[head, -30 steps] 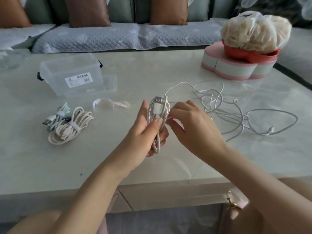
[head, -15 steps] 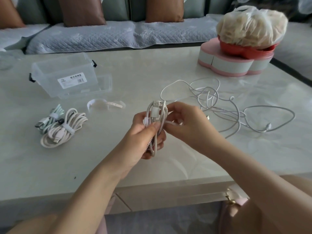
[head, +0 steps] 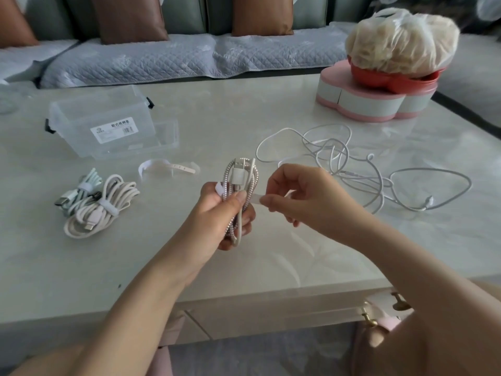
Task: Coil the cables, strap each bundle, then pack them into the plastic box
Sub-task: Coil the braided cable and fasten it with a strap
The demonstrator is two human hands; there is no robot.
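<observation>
L hand [head: 220, 213] grips the coil [head: 238, 177] upright over the table [head: 271, 267]. R hand [head: 303, 196] pinches a white strap [head: 256, 199] crossing it (other end by L thumb). Two strapped bundles [head: 103, 210] lie left, loose cables [head: 339, 158] right, box [head: 81, 123] farther back.

Two strapped bundles: greenish bundle [head: 78, 189], cream bundle [head: 103, 208]. One held coil [head: 241, 180]. One plastic box [head: 73, 131]. One loose strap [head: 165, 168].

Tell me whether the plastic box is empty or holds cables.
Empty: the clear plastic box shows nothing inside; two strapped bundles lie outside it.
</observation>
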